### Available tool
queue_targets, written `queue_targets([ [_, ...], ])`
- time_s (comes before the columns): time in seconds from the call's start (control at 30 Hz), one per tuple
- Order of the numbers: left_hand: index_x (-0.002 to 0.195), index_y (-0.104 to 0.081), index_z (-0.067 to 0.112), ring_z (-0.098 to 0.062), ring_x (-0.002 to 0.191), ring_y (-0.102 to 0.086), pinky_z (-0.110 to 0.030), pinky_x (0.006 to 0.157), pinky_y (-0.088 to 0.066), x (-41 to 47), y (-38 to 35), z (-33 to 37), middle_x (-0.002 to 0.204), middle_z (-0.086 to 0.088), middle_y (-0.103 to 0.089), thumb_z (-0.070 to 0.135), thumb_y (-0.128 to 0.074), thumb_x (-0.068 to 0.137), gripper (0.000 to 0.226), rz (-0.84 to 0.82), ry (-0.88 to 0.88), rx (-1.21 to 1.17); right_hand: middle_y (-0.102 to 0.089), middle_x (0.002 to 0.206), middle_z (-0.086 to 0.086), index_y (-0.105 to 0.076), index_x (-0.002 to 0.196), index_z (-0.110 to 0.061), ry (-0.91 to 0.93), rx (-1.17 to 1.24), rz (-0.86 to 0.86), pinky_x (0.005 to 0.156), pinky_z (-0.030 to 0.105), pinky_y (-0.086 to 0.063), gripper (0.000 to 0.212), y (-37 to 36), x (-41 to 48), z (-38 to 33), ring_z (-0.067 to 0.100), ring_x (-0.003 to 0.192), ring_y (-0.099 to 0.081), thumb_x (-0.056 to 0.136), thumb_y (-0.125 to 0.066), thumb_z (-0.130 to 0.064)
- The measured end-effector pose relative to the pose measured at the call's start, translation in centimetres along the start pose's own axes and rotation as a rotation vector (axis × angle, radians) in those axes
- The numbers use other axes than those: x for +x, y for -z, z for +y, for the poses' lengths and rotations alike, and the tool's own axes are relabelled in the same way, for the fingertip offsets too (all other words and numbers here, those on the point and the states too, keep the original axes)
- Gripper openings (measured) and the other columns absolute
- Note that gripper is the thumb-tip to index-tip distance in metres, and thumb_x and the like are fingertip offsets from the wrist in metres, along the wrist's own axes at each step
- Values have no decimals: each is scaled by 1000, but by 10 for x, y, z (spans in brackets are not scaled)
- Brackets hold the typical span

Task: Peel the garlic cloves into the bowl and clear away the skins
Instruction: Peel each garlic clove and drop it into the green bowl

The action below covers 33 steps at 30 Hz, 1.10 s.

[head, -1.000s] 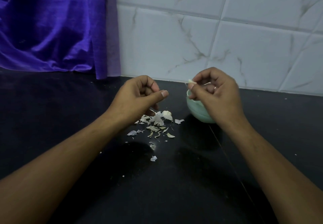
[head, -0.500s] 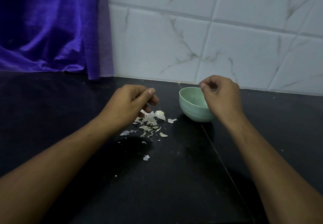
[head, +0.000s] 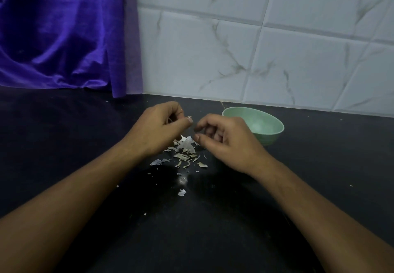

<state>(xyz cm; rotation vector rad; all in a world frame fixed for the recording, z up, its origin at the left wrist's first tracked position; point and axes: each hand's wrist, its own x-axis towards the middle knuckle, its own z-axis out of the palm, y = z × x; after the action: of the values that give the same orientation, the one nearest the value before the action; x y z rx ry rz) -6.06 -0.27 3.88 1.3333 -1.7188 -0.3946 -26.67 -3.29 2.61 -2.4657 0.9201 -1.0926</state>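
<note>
Op: Status on my hands?
Eng: Your left hand (head: pixel 158 128) is curled tight, thumb pressed to the forefinger, pinching a small pale scrap (head: pixel 189 117) at the tip. Can't tell if anything else sits inside the fist.
Op: Right?
Eng: Your right hand (head: pixel 226 142) is loosely curled, thumb and forefinger apart, nothing visible between them. It sits just right of the left hand, fingertips facing it, with a narrow gap between.
Op: Skins?
Eng: The garlic skins (head: pixel 185 149) lie in a loose pile on the black counter (head: pixel 213 240), below that gap and spreading toward you. White papery bits at the far end, yellowish curls nearer. One stray flake (head: pixel 181 192) lies nearer still, apart from the pile.
Op: Bowl?
Eng: The green bowl (head: pixel 270 137) stands upright, just right of your right hand and a bit farther back, near the tiled wall (head: pixel 277 64). The hand overlaps its left rim in view; can't tell if they touch. Something pale is inside, too blurred to call.
Op: Else?
Eng: A purple cloth (head: pixel 53 38) hangs at far left.
</note>
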Motion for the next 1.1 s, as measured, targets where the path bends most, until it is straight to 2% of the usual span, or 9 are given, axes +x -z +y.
queue_targets([
  [0.1, 78, -58, 7, -9, 54, -67, -37, 61, -55, 0, 1, 1, 68, -9, -69, 31, -59, 103, 35, -50, -3, 29, -67, 72, 6, -72, 95, -19, -80, 138, -48, 54, 29, -41, 10, 0, 0, 4, 11, 55, -50, 91, -80, -22],
  [0.23, 70, -63, 7, -19, 55, -68, -40, 62, -57, 2, 5, 1, 60, -6, -68, 48, -53, 106, 55, -54, -38, 61, -66, 70, 10, -73, 91, -17, -165, 271, -138, 54, 33, -42, 10, 3, -1, 4, 15, 56, -49, 88, -82, -20],
  [0.3, 73, -73, 16, -16, 59, -70, -39, 64, -60, 4, 8, -2, 63, -1, -72, 45, -56, 104, 46, -28, -25, 47, -64, 66, -1, -74, 90, -14, -183, 276, -228, 52, 28, -42, 10, 2, -1, 3, 9, 54, -50, 87, -84, -17],
  [0.4, 96, -81, 24, -8, 66, -71, -36, 69, -61, 8, 9, -6, 72, 1, -76, 36, -63, 103, 23, -41, -1, 114, -66, 68, -4, -76, 93, -13, -213, 255, -297, 52, 22, -41, 11, 3, -2, 4, 7, 55, -51, 87, -84, -16],
  [0.57, 102, -80, 35, 4, 67, -67, -25, 73, -56, 7, 19, -11, 82, 15, -76, 32, -78, 91, 11, -348, -43, 311, -72, 74, 4, -75, 92, -13, -263, 158, -370, 53, 15, -38, 19, 13, -2, 4, 2, 53, -50, 82, -88, -22],
  [0.7, 99, -78, 32, 5, 56, -64, -24, 69, -55, 3, 16, -7, 83, 10, -76, 31, -81, 89, 11, -522, -46, 318, -72, 76, -2, -76, 93, -19, -310, 76, -488, 55, 17, -39, 23, 14, -2, 8, 4, 56, -51, 80, -90, -31],
  [0.9, 99, -79, 33, 3, 65, -64, -19, 68, -51, 2, 12, -8, 85, 12, -75, 29, -84, 86, 14, -505, -49, 338, -74, 75, 5, -76, 87, -21, -273, -9, -473, 55, 22, -43, 6, 10, -1, 7, 6, 54, -55, 90, -80, -24],
  [1.03, 99, -78, 32, -5, 68, -69, -27, 71, -57, 2, 13, -8, 85, 11, -76, 24, -81, 87, 15, -506, -46, 342, -72, 72, 2, -69, 90, -23, -248, -3, -423, 53, 22, -43, 7, 9, -3, 5, 8, 56, -61, 96, -71, -21],
  [1.1, 97, -77, 34, -1, 70, -68, -31, 74, -58, 4, 17, -11, 84, 14, -75, 27, -80, 89, 11, -456, -54, 363, -70, 69, 0, -66, 93, -22, -258, 88, -364, 49, 20, -44, 10, 10, -2, 5, 10, 58, -64, 97, -70, -14],
])
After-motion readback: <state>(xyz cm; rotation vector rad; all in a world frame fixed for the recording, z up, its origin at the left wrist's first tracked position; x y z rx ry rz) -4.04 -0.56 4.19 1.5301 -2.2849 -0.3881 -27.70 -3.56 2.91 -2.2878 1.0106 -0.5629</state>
